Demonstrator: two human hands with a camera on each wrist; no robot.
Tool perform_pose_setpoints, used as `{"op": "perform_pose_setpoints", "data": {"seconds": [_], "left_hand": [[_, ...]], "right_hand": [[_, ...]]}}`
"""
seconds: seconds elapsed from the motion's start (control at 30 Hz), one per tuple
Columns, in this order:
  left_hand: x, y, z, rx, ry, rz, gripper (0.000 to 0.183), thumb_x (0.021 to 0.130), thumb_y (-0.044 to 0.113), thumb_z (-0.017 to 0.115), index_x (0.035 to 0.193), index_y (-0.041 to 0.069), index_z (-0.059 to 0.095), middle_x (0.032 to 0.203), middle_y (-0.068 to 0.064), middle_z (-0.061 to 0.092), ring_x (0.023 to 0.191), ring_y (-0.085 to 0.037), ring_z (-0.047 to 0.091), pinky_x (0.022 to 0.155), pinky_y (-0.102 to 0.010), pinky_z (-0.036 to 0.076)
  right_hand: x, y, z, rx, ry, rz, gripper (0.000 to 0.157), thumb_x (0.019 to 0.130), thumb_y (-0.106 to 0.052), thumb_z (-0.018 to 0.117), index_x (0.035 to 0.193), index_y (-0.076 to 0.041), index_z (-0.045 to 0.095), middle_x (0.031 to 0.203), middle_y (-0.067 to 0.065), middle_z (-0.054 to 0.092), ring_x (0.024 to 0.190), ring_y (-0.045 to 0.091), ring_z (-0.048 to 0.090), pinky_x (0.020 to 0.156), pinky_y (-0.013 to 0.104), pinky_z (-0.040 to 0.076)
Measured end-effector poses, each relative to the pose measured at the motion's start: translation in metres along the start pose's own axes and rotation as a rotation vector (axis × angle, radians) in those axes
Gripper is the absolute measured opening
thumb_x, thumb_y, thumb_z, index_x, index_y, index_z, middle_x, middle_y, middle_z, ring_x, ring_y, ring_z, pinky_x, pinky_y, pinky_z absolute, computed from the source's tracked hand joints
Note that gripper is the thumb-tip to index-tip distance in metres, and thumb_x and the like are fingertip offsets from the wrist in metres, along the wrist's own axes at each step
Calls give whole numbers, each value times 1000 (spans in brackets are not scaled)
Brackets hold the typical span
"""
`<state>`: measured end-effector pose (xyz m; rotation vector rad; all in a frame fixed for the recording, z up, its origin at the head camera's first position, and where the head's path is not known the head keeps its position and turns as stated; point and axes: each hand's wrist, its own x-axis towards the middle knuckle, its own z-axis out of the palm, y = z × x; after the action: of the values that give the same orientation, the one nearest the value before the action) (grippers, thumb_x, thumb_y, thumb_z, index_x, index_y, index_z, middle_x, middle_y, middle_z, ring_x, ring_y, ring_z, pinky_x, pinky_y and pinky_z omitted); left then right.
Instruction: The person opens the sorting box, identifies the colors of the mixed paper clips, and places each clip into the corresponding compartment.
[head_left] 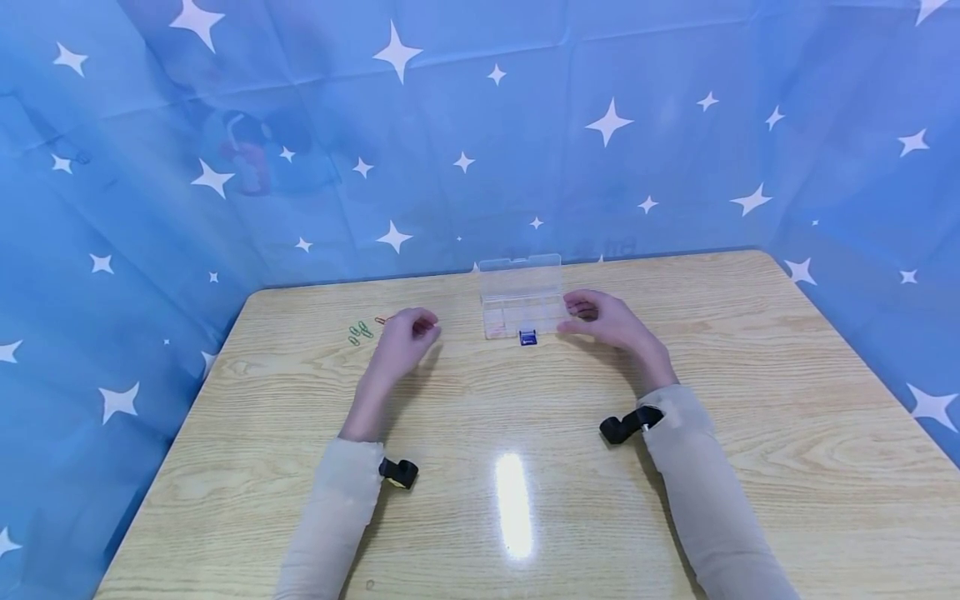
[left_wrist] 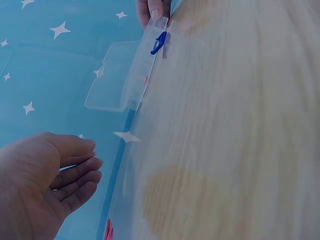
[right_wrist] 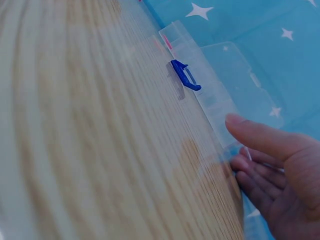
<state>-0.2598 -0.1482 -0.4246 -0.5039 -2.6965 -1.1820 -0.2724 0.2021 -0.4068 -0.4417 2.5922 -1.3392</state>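
Observation:
A clear plastic compartment box (head_left: 521, 315) lies on the table with its lid (head_left: 521, 275) raised at the back. A blue latch (head_left: 528, 337) hangs at its front edge. My right hand (head_left: 606, 318) holds the box's right end, thumb at the front corner and fingers along the side, as the right wrist view shows. My left hand (head_left: 405, 337) hovers left of the box, fingers loosely bent and nothing visible in them. Behind it lie several green paper clips (head_left: 362, 328) and a red paper clip (head_left: 380, 321). Something red (right_wrist: 168, 42) shows inside the box's left end.
The wood-grain table (head_left: 465, 467) reaches back to a blue curtain (head_left: 420, 142) with white stars, close behind the box. A light reflection shines on the tabletop between the forearms. Each sleeve cuff carries a black camera mount (head_left: 626, 427).

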Motion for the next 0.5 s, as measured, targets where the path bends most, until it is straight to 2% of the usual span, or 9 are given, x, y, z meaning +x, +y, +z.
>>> {"op": "perform_pose_setpoints", "data": {"seconds": [0.23, 0.5], "left_hand": [[-8, -10, -12, 21, 2, -10, 21, 87, 10, 61, 103, -4, 62, 91, -10, 61, 83, -20, 57, 74, -32, 48], [-15, -21, -24, 38, -6, -16, 23, 87, 10, 61, 105, -4, 61, 92, -11, 60, 84, -22, 57, 75, -34, 48]], "right_hand": [[14, 31, 5, -40, 33, 1, 68, 77, -35, 73, 131, -6, 45, 121, 9, 53, 112, 24, 49, 98, 40, 37], [15, 34, 5, -39, 35, 8, 71, 74, -41, 73, 131, -9, 46, 121, 6, 53, 111, 21, 49, 97, 39, 37]]}}
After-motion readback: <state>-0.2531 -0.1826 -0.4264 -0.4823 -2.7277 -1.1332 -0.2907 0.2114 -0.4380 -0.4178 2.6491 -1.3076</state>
